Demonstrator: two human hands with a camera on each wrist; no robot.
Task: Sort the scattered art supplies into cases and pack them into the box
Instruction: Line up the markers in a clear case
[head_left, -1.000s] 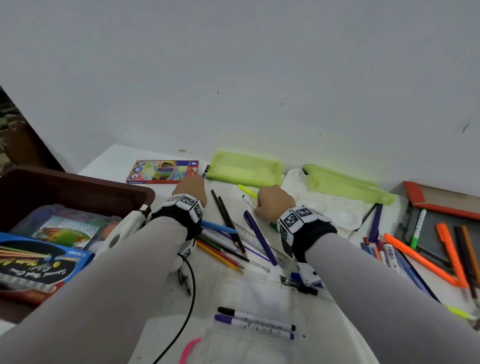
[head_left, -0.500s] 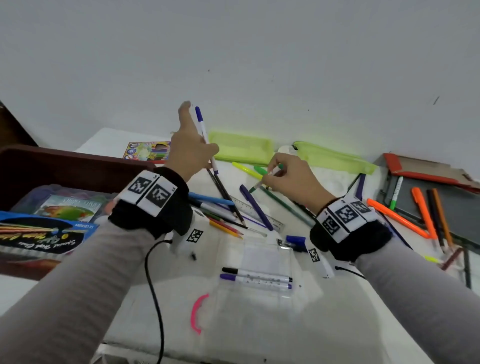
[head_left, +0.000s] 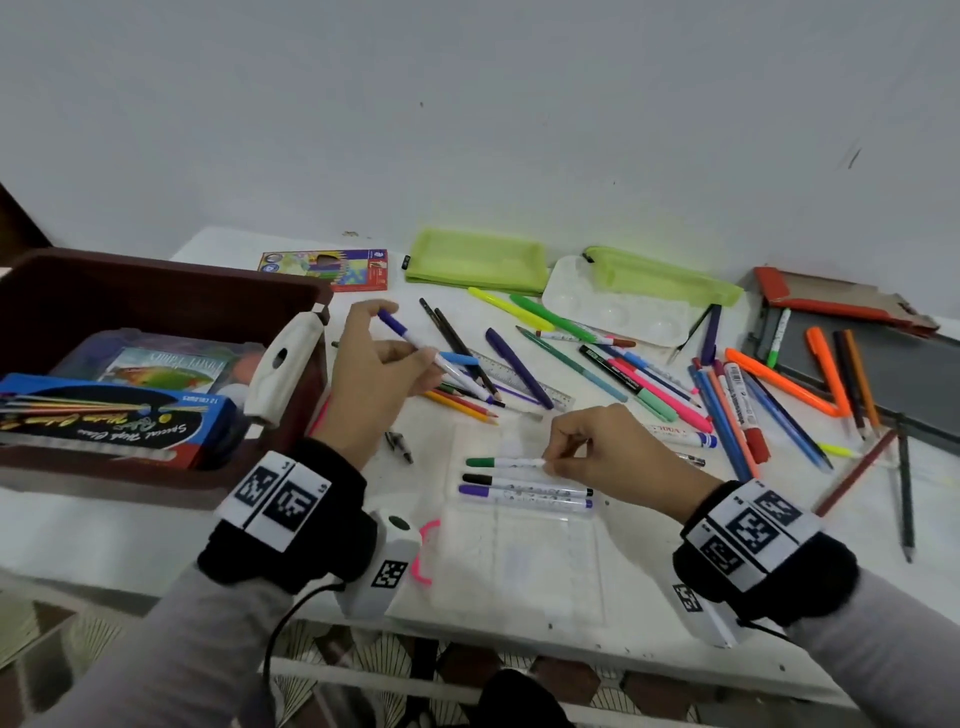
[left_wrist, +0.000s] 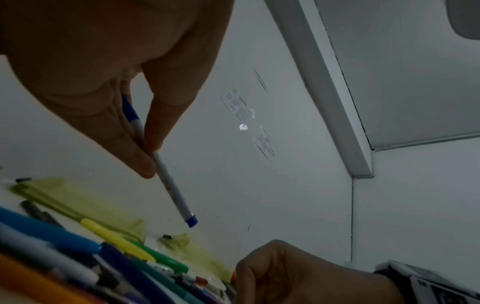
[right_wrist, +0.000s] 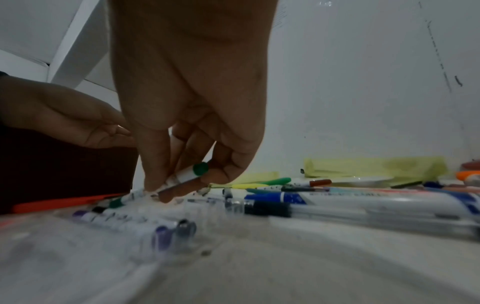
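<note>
The left hand (head_left: 374, 379), raised above the desk (head_left: 156, 530) beside the brown box (head_left: 156, 291), has its fingers (left_wrist: 135, 152) pinched round a blue-capped marker (head_left: 415, 343), held aslant. The right hand (head_left: 613, 457) is low over the clear case (head_left: 519, 566) near the desk's front edge; its fingers (right_wrist: 166, 185) pinch the rear end of a green-capped marker (head_left: 504, 461), which lies in or just above the case, though which is hard to tell. Beside it in the case lie a black-capped marker (head_left: 524, 482) and a purple-capped marker (head_left: 524, 497). Loose pens and pencils are scattered toward the right edge; two green pouches (head_left: 478, 260) lie along the back edge.
</note>
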